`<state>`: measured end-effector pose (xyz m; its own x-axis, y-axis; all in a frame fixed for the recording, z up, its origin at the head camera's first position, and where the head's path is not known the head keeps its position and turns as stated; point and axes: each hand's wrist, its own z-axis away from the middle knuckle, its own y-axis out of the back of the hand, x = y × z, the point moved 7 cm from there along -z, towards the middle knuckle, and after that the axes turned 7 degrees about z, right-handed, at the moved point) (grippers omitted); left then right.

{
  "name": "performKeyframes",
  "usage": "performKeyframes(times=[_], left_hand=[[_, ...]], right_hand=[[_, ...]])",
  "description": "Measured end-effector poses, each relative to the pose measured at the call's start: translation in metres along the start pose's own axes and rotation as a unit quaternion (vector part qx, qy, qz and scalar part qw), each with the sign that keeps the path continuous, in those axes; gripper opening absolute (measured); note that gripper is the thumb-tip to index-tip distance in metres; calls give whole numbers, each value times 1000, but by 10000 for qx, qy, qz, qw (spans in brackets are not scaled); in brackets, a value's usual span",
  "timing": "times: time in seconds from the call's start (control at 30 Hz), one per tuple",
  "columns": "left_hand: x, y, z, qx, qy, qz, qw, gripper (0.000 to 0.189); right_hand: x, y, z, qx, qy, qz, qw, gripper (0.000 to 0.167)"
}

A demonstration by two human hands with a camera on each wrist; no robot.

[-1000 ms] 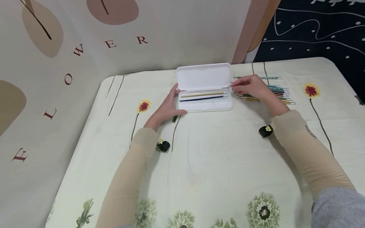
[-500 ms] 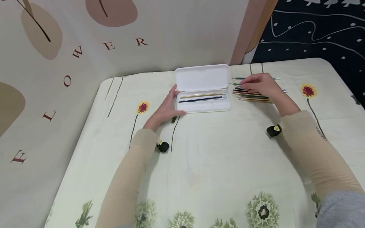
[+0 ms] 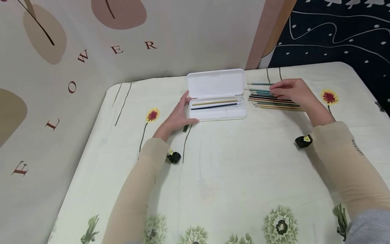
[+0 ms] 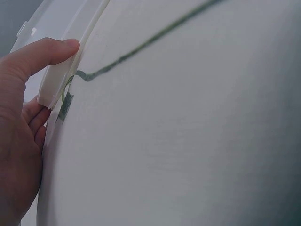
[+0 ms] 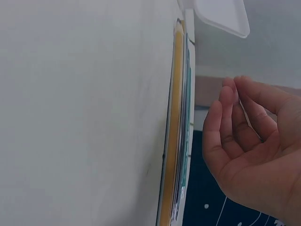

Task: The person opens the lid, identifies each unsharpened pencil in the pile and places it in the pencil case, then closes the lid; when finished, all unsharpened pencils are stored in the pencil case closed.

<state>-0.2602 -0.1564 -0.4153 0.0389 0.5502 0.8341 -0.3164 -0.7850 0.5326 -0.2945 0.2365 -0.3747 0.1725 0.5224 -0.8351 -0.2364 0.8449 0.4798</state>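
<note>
A white pencil case (image 3: 219,116) lies with its lid (image 3: 215,83) raised at the back. Inside are a yellow pencil (image 3: 213,103) and a dark pencil (image 3: 214,106), both lengthwise. My left hand (image 3: 177,117) grips the case's left end, thumb along the front edge and fingers behind; the left wrist view shows the thumb (image 4: 56,51) on the rim. To the right lies a row of several pencils (image 3: 262,101), tips toward the case. Over their middle hovers my right hand (image 3: 294,90), thumb and fingertips together. In the right wrist view nothing shows between those fingertips.
One green pencil (image 3: 259,83) lies apart behind the row. A pale floral cloth (image 3: 231,169) covers the table. Behind it stands a light printed wall covering (image 3: 189,44), with a dark patterned one (image 3: 329,37) at the back right. A black device (image 3: 303,141) hangs at my right wrist.
My right hand has moved right, from the case's right end to over the middle of the pencil row. The left hand and the case have stayed put.
</note>
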Motion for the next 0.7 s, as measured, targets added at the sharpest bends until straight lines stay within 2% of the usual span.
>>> performKeyframes(times=[0.17,0.37,0.57,0.7], left_hand=[[0,0,0,-5,62,-37,10000,119],[-1,0,0,11,84,-20,10000,119],[-1,0,0,4,82,27,10000,118],[-1,0,0,-3,65,25,10000,119]], right_hand=[[8,11,4,108,-50,-74,9999,18],[18,23,8,297,-207,26,9993,25],[35,35,10,253,-229,-131,9993,30],[41,43,14,375,-221,-91,9990,18]])
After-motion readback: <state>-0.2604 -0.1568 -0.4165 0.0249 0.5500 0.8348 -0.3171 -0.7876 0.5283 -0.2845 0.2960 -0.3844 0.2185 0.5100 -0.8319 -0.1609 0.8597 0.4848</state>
